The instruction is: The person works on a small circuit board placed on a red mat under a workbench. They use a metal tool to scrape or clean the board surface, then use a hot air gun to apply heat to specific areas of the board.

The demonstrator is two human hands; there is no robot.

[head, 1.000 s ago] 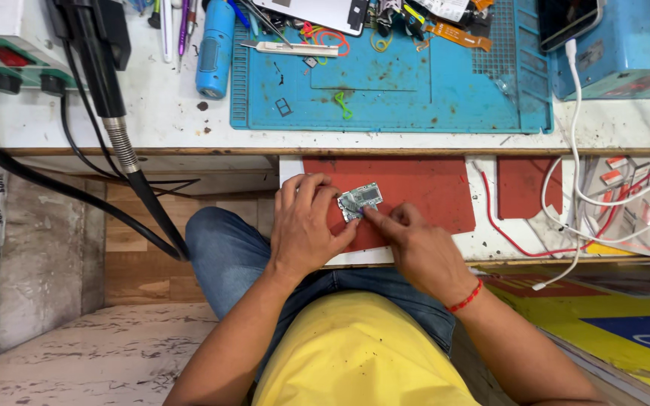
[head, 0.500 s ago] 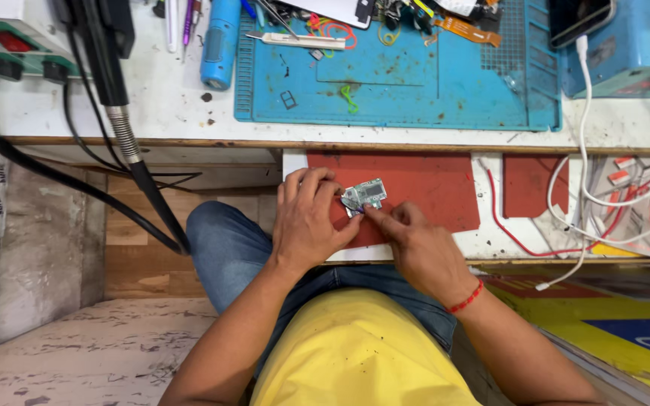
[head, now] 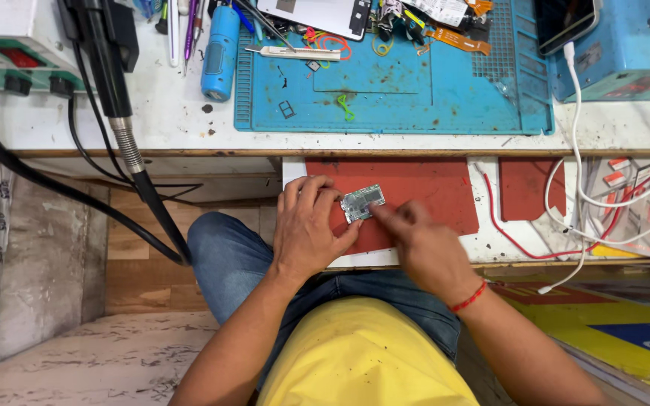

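Observation:
A small green circuit board [head: 362, 202] lies on a red mat [head: 408, 188] on a pull-out shelf under the bench. My left hand [head: 311, 225] grips the board's left end between thumb and fingers. My right hand [head: 421, 244], with a red thread on the wrist, is blurred; its fingertips touch the board's right edge. What the right fingers hold, if anything, cannot be made out.
Above is a white bench with a blue work mat [head: 400, 75] carrying tweezers, small parts and a white phone back. A blue cylinder [head: 220, 53] and a soldering station [head: 9, 53] with black hoses sit left. White and red cables [head: 588, 218] trail right of the shelf.
The board has shifted slightly right and up on the red mat. My right hand moved along the board's right side and is now blurred; the left hand keeps its grip.

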